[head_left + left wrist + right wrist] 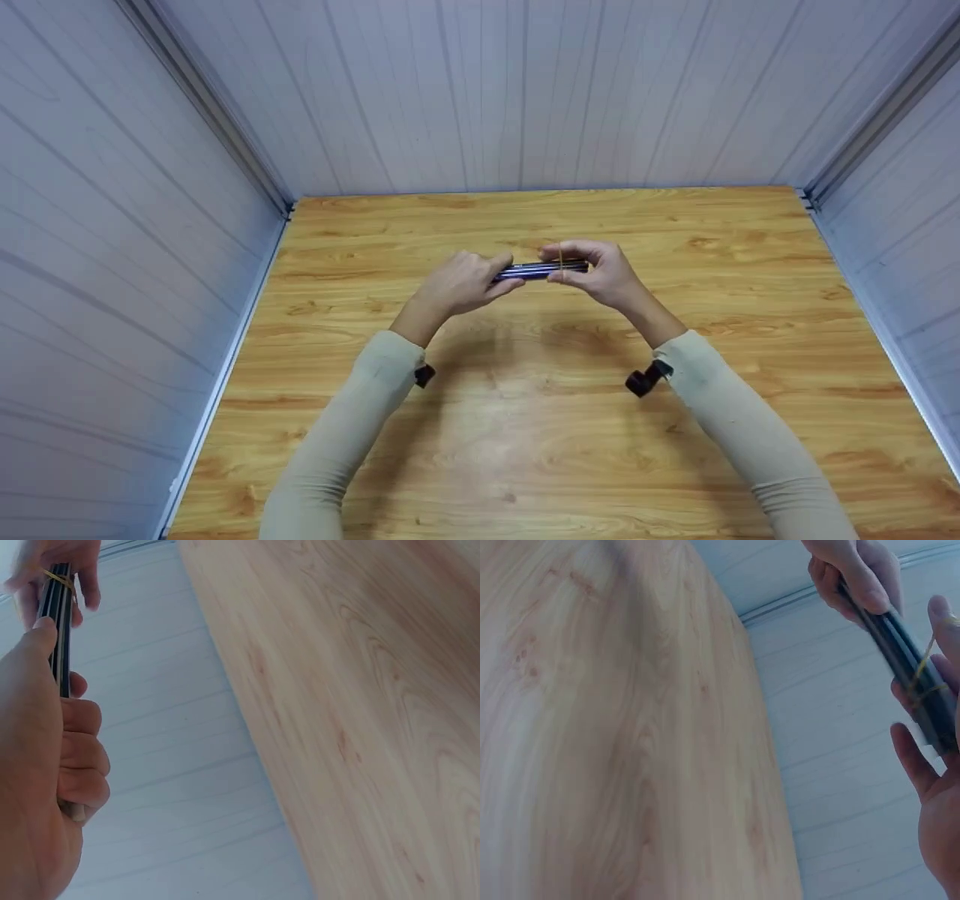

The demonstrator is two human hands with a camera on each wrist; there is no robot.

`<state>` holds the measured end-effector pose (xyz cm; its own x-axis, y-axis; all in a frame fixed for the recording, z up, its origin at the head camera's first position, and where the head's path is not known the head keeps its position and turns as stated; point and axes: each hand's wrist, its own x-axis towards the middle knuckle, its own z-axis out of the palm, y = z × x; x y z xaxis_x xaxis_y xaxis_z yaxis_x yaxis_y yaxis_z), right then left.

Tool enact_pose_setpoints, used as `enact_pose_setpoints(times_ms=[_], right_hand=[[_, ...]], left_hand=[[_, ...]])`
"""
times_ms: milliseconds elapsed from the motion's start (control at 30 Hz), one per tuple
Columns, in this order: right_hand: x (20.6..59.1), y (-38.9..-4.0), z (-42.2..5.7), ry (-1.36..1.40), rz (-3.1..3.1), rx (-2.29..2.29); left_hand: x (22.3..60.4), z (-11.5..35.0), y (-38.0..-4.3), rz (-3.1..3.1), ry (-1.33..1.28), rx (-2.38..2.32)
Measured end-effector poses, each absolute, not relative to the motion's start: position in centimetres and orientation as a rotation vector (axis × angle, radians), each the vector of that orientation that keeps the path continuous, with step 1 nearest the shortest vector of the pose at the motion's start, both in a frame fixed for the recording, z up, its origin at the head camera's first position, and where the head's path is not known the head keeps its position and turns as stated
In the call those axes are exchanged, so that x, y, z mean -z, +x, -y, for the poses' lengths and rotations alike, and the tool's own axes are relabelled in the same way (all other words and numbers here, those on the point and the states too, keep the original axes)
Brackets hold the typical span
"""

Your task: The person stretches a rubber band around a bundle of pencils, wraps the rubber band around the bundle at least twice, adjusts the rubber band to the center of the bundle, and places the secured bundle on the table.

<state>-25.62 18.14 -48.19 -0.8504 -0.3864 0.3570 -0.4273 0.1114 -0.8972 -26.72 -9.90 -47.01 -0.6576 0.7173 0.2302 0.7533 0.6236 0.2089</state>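
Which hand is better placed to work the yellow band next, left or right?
Probably the right hand: its fingers are at the yellow band around the bundle, while the left hand grips the bundle farther along, away from the band.

No legible text, label, brand, number or sign in head, left wrist or right wrist view. Rods [535, 271]: pale mark in head view, too small to read.

The dark bundle [536, 271] looks smooth and glossy, the sleeves [750, 424] matt cloth, the tabletop [510, 442] shiny wood-grain.
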Motion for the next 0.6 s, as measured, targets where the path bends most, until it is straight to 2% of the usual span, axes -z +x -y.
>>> enact_pose_setpoints(times_ms=[200, 600], right_hand=[[46.8, -25.9, -17.9, 0.905, 2.322, -1.764], [47.4, -25.2, -16.9, 1.384, 1.955, -1.630]], left_hand=[[47.4, 10.0, -26.8, 2.827, -1.206, 0.479], [48.7, 10.8, -27.5, 2.930, -0.886, 0.530]])
